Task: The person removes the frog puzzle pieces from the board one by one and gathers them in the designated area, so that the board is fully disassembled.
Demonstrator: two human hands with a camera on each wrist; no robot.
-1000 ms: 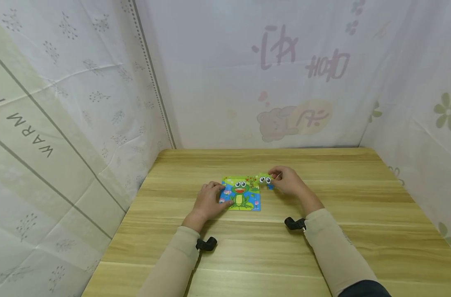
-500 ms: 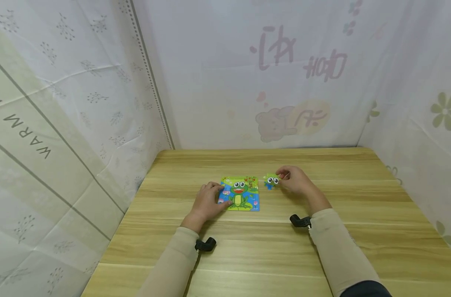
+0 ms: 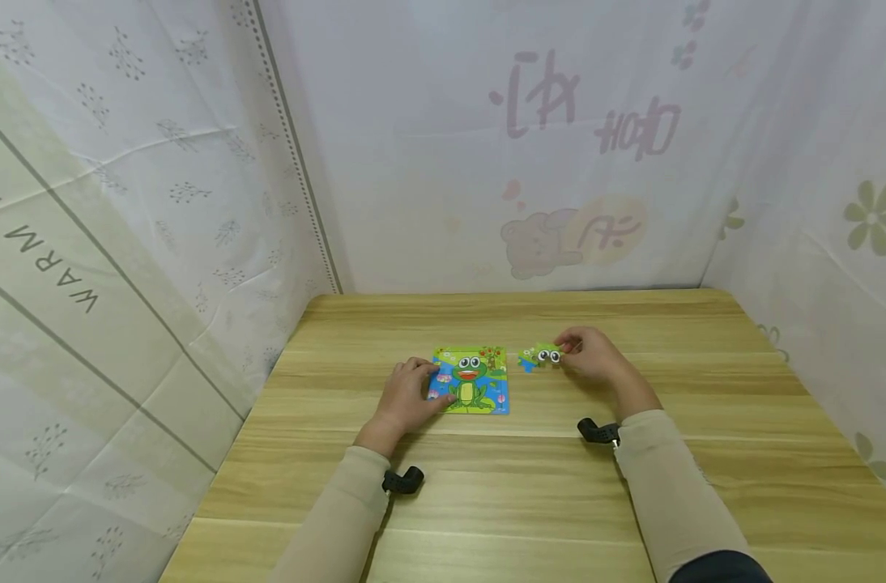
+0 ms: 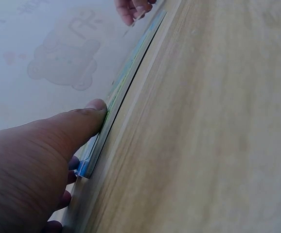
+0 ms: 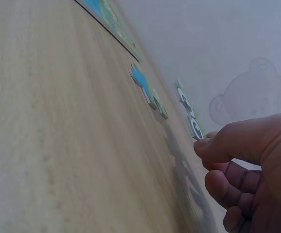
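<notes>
Toward the far half of the wooden table point(image 3: 487, 494), one frog board point(image 3: 478, 385) lies flat, well apart from both side edges and nearer the far edge, where one printed cloth point(image 3: 421, 170) hangs. Two hands are at work. The left hand point(image 3: 405, 397) grips the board at its left side, thumb laid over the near part of the rim and fingers at the left edge; the left wrist view is steep, so how far those fingers reach round is hard to say. The right hand point(image 3: 594, 358) has its thumb and fingers together, clamped on one eyed piece point(image 3: 551, 355), pinched by its right end and raised off the wood. Two loose pieces show in all: that one and one blue-green piece point(image 3: 527, 364) lying flat just beyond the board's right edge, with a narrow strip of wood between. The right wrist view shows the two pieces apart. Broad wood stretches to the right of the right hand and between the two sleeves point(image 3: 334, 518), each bearing one of two black wrist devices point(image 3: 405, 481).
</notes>
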